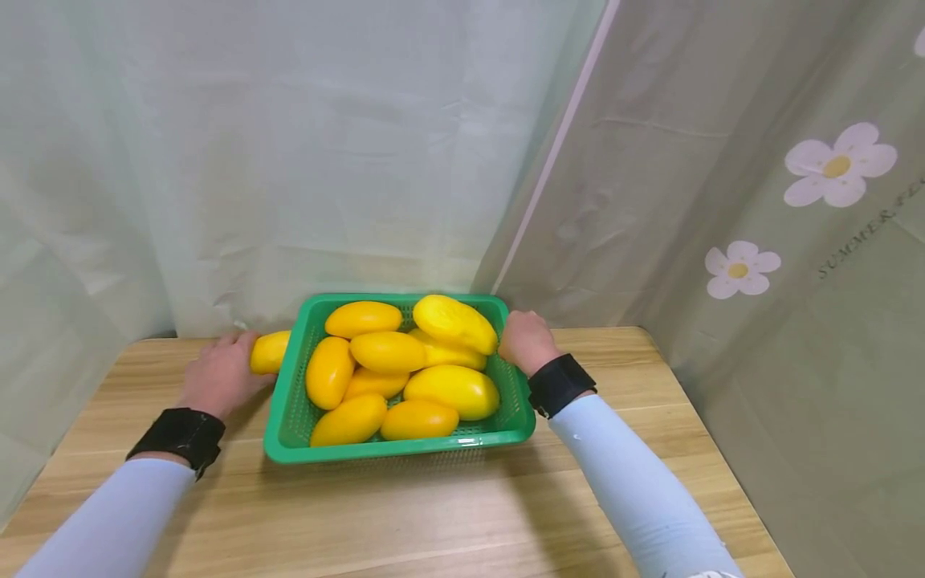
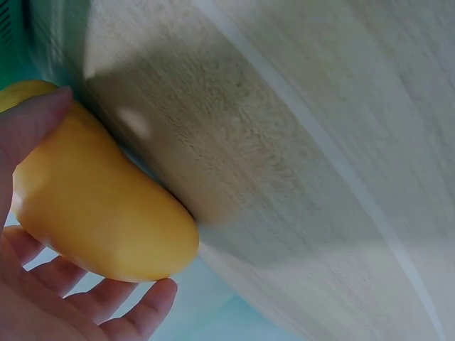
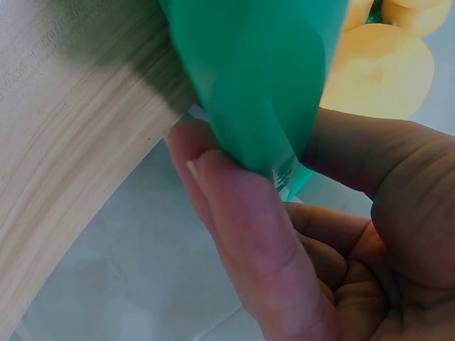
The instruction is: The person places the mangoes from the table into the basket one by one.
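My left hand (image 1: 222, 374) holds a yellow mango (image 1: 269, 353) just outside the left wall of a green plastic basket (image 1: 397, 451). In the left wrist view the thumb lies over this mango (image 2: 106, 206) and the fingers curl along its other side. Across the basket, my right hand (image 1: 529, 342) grips the right rim. The right wrist view shows the thumb and fingers on either side of the green rim (image 3: 256, 85). Several yellow mangoes (image 1: 452, 392) lie piled inside the basket. Whether its base touches the table is hard to tell.
Under the basket is a wood-grain table (image 1: 390, 522). A pale curtain (image 1: 347, 160) hangs along its back edge. To the right, a grey-green sheet (image 1: 795, 361) with printed flowers comes down beside the table's edge.
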Demonstrator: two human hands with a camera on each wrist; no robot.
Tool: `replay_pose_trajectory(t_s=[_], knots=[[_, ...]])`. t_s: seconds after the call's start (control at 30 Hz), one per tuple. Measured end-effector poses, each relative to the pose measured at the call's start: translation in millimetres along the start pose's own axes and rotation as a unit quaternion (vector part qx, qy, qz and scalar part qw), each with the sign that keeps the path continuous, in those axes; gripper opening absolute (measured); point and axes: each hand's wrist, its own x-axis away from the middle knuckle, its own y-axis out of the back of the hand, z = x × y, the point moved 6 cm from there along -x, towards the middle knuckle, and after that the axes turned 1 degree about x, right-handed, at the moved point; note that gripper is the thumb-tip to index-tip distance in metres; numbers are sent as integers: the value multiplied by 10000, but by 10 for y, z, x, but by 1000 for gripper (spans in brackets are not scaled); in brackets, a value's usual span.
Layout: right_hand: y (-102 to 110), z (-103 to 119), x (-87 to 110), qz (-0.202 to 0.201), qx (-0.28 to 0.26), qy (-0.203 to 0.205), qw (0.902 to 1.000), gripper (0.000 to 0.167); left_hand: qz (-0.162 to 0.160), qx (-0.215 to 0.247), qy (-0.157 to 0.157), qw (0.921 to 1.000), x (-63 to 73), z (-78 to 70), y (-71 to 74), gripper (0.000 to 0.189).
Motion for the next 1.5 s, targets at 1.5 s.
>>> replay_pose_trajectory(t_s=[1.5], knots=[[-12,16,10,-135,69,110,9998,7,-749,1080,785,9882,54,-461,836,81]])
